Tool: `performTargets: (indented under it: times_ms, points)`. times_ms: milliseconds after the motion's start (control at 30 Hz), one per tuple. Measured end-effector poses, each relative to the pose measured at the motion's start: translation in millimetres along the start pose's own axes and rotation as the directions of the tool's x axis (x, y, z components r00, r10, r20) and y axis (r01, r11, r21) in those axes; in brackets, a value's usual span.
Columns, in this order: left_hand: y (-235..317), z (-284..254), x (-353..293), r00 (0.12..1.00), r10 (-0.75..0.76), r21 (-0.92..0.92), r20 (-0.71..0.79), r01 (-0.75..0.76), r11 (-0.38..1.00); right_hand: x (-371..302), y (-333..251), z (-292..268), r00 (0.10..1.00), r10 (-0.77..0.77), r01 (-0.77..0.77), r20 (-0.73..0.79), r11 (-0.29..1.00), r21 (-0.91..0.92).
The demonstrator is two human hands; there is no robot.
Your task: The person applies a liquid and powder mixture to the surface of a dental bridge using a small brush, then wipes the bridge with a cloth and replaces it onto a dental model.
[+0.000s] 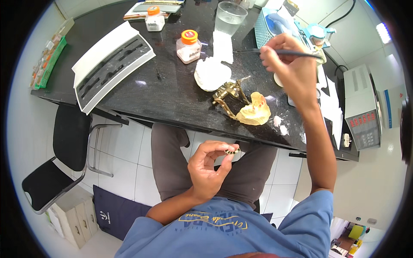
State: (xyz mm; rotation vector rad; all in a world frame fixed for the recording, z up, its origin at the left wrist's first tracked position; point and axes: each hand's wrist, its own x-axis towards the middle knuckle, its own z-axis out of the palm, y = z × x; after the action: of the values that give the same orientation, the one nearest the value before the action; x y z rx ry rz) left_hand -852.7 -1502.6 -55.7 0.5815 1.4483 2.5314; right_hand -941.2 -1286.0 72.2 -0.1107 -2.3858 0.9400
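Small dental piece (232, 151), a short row of dark, gold-edged hollows, is up in the person's left hand (208, 170), held over the lap, short of the bench (172, 92). From where I stand, thumb and fingertips are nearly together, with only the piece between them. The right hand (293, 69) is folded round a slim dark-handled tool (301, 54), its tip pointing at the white paper (223, 47). That pinch looks like the weak point: a slip would probably send so little a thing past the lap to the tiles. The yellow cast (254, 112), hinged to the brass articulator (228, 91), sits near the bench's front edge, where a careless sweep of the right forearm might catch it. A backward jerk of the tool could also reach the glass of water (231, 19).
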Motion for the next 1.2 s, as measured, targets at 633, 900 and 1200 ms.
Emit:
performTargets:
  times_ms: [633,900,1200]
  points:
    - [-35.8,56.3,18.2,0.971,0.209,0.09,0.121,-0.22,0.971,-134.2,32.9,-99.4,0.98,0.199,-0.192,0.013,0.924,0.33]
    - [-41.4,77.2,26.3,0.982,0.145,0.272,0.12,-0.173,0.947,-180.8,59.6,-100.0,0.938,0.343,-0.324,0.048,0.823,0.467]
    - [-47.3,74.1,24.1,0.973,0.179,0.243,0.143,-0.21,0.947,-180.9,69.3,-96.9,0.941,0.313,-0.338,0.128,0.853,0.397]
